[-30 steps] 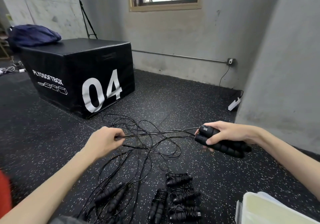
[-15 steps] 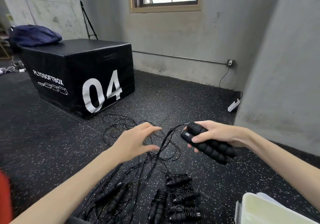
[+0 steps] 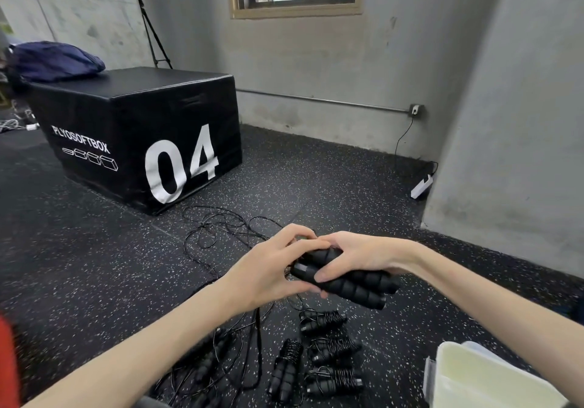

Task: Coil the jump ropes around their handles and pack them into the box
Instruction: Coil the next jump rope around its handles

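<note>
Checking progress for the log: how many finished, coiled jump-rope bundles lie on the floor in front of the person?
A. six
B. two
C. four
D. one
C: four wrapped bundles lie on the floor below the hands, while the right hand grips another pair of handles.

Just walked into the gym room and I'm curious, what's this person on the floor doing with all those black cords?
They're bundling jump ropes. The right hand grips a pair of black foam handles held side by side, while the left hand works at their near end, where the cord comes off. Four coiled ropes already lie on the speckled floor, beside a loose tangle not yet wound. A pale plastic box sits at the lower right.
</note>
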